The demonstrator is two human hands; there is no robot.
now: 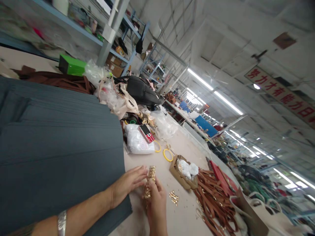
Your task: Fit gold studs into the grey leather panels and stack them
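A bundle of small gold metal pieces is gripped by my right hand, its thumb and fingers closed round the lower part. Just left of the bundle, my left hand has its fingers stretched out, the fingertips close to the gold pieces; whether they touch is unclear. To the right of my right hand, a small loose pile of gold pieces lies on the pale table.
Grey-blue sheets are stacked at left. Beyond my hands are a white plastic packet, a red phone and a yellow ring. A cardboard box and brown straps are at right.
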